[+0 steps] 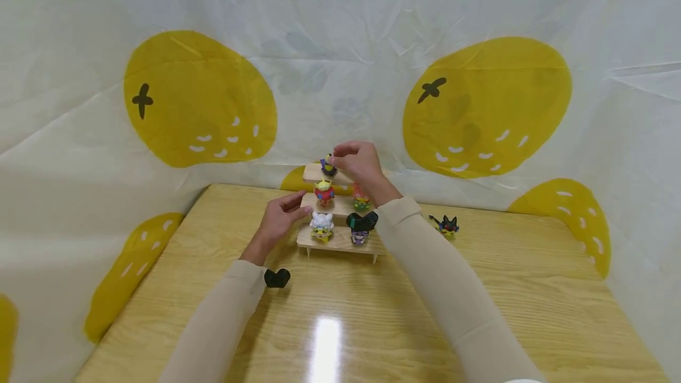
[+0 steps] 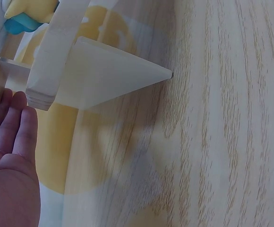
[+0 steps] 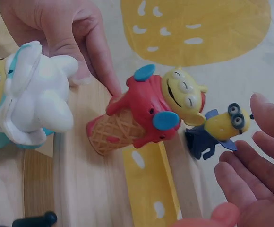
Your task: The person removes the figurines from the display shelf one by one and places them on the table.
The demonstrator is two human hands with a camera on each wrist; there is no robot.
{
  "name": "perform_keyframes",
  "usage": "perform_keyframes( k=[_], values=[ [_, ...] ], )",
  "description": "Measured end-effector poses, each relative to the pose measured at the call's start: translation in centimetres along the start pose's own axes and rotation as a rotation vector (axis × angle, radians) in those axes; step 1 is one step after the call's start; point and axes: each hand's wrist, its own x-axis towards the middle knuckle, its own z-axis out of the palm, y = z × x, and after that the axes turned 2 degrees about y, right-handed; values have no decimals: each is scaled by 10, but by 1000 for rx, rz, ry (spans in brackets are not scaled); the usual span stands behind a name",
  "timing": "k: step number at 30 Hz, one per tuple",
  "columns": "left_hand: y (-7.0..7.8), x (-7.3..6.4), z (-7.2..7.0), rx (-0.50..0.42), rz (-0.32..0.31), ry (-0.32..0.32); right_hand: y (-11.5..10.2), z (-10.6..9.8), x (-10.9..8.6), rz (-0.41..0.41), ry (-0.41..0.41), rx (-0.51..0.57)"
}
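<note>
"Status of the right hand (image 1: 363, 165)?"

"From my station I see it at the top tier of the wooden stand (image 1: 337, 244). Thumb and fingers are apart, spread around the head and cape of a small caped figure (image 1: 328, 165) in yellow and dark blue. I see no pinch in the right wrist view, though I cannot tell whether a fingertip brushes it."

"And where is that figure, exactly?"

"Upright on the top tier, toward its left end."

"What about the left hand (image 1: 279, 217)?"

"I have it beside the left ends of the lower tiers, fingers straight and apart, wrapped around nothing. In my left wrist view the fingertips reach the edges of the wood; contact I cannot confirm. The thumb is just beside the white fluffy figure (image 1: 321, 224) on the bottom tier."

"Who else is on the stand?"

"On the middle tier I count a red-suited figure (image 1: 324, 194) with a yellow three-eyed head, set on a waffle cone, and to its right a red-and-green figure (image 1: 361, 201), near the right forearm. At the right of the bottom tier there's a purple-and-white figure (image 1: 359, 237), its upper part hidden from me by a dark object."

"Anything off the stand?"

"One yellow-and-black figure (image 1: 448, 227) on the wooden table (image 1: 532, 318), well apart, beyond the right sleeve (image 1: 447, 288)."
</note>
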Motion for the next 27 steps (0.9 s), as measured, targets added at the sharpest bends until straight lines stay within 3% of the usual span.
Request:
perform_keyframes(
  k=[27],
  values=[
    [3,0,1,6,-20,5,-5,8,3,-28,-20,-69]
  ],
)
